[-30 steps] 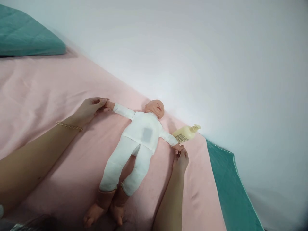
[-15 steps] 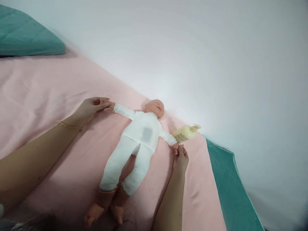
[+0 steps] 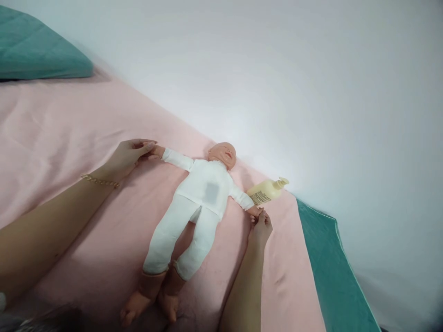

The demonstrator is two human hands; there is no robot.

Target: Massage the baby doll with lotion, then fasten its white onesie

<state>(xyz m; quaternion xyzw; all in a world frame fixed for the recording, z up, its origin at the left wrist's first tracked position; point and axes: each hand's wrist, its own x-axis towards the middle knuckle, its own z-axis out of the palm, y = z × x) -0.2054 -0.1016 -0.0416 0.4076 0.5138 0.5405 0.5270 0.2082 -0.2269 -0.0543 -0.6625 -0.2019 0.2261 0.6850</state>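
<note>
Doll [image 3: 204, 193] lies face up on pink sheet [image 3: 69, 129], arms spread wide between two hands
Bottle [image 3: 266, 191] lying just beside the right hand [image 3: 261, 228] could be knocked and roll if that wrist swings, and such light pinches may slip off the small limbs; left hand [image 3: 128, 157] is closed by its fingertips on one doll hand, right hand likewise on the other

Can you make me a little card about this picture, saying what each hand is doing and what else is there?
left hand: holds one hand of the doll
right hand: holds its other hand
doll: on its back, arms spread, on the pink sheet
bottle: cream, lying near the right hand
pillow: teal, far left
</note>
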